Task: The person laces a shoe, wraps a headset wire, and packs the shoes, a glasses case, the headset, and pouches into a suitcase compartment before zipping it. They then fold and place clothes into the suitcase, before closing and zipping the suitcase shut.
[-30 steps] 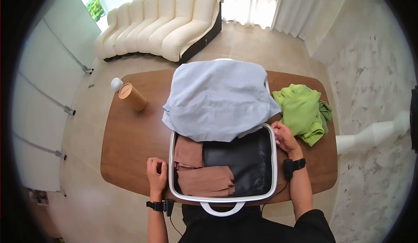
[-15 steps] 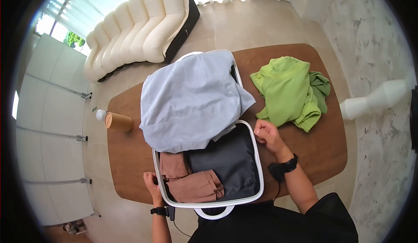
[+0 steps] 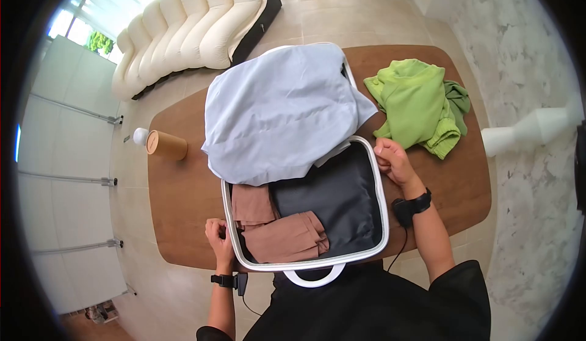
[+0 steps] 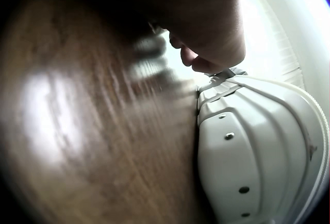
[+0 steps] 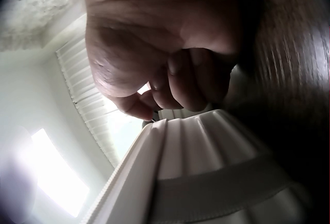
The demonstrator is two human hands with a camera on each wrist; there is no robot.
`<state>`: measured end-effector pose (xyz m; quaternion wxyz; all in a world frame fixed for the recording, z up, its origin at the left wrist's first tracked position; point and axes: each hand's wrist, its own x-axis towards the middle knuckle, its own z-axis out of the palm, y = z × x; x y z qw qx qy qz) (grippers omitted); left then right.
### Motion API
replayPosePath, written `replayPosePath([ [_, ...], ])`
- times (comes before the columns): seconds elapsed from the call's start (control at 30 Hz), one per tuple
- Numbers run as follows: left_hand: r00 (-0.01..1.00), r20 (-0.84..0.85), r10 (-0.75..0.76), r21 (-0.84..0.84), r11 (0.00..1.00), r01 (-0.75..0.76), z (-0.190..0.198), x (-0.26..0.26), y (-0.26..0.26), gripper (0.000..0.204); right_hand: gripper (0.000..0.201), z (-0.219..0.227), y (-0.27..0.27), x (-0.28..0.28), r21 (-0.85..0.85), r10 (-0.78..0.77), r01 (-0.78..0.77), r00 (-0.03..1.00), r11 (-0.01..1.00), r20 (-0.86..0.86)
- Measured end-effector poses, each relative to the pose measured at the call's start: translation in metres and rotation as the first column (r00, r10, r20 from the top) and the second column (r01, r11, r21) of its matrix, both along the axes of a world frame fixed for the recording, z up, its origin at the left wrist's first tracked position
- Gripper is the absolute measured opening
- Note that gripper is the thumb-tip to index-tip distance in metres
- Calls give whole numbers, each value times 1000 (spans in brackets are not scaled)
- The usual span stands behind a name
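Note:
An open suitcase with a white rim (image 3: 386, 234) shows a dark lining and folded brown cloths (image 3: 284, 240) at its left. Light blue fabric (image 3: 284, 115) covers its far half. Beside the left outer wall, my left hand (image 3: 220, 240) has loosely bent fingers; in the left wrist view the hand (image 4: 206, 33) is above the white shell (image 4: 232, 157). My right hand (image 3: 395, 164) lies close by the right rim, fingers loosely curled. The right wrist view shows its fingers (image 5: 188, 82) bent at the shell (image 5: 206, 141); whether they touch it, I cannot tell.
Green clothing (image 3: 415, 106) lies in a heap on the wooden table (image 3: 183, 206), right of the suitcase. A brown cylinder (image 3: 168, 145) and a small white object (image 3: 140, 136) are at the far left. A cream sofa (image 3: 201, 23) is beyond the table.
The head view has tilted and shifted, so the table and suitcase appear rotated from a second ago. Both hands have stayed beside the suitcase, with little visible change in their fingers.

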<state>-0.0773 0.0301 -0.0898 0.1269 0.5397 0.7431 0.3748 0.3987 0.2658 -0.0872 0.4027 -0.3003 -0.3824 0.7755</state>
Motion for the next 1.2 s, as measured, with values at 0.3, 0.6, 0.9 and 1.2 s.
replayPosePath([
  [0.3,497,865,-65,35,997,70,57,-21,139,37,33,-9,-3,-5,155,-221,182,929,971,297],
  [0.6,44,962,-268,260,956,140,9,-37,242,63,31,-8,-13,-20,433,-486,265,679,861,551],
  [0.9,-32,958,-285,286,945,157,21,-34,245,65,29,-43,-4,16,456,-572,370,671,809,472],
  [1.2,76,935,-347,330,928,174,8,-34,243,79,29,-19,-6,-6,484,-552,335,717,809,426],
])
